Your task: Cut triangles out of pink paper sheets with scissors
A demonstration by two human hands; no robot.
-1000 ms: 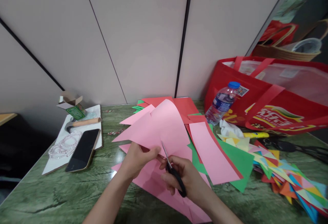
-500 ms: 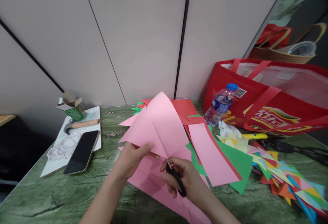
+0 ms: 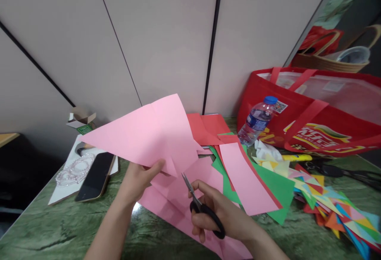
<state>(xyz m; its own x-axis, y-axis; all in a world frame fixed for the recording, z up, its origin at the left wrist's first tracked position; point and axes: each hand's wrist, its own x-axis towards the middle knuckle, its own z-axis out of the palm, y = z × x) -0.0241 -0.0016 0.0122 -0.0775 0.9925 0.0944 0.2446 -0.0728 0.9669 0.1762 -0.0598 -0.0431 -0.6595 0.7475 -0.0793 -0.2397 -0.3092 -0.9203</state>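
Observation:
My left hand (image 3: pixel 139 182) pinches the lower edge of a large sheet of pink paper (image 3: pixel 149 133), thumb on top and fingers hidden beneath. The sheet is raised off the table and tilted, its left corner reaching out over the phone. In my right hand (image 3: pixel 212 208) is a pair of black-handled scissors (image 3: pixel 193 196), fingers through the loops. The blades look nearly closed, their tips just right of the sheet's lower edge and apart from it. More pink paper (image 3: pixel 178 208) with creases lies under both hands.
Red paper (image 3: pixel 212 127), green paper (image 3: pixel 279 188) and a pink strip (image 3: pixel 247 176) lie behind and right. A water bottle (image 3: pixel 257 121) stands by a red bag (image 3: pixel 321 109). Folded colourful paper pieces (image 3: pixel 336 204) lie right; a phone (image 3: pixel 95 176) and beaded bracelets (image 3: pixel 76 168) left.
The held pink sheet has swung left and flattened out, moving away from the scissors. My left hand shifted left. The scissors, earlier at the paper's cut, now sit free of it.

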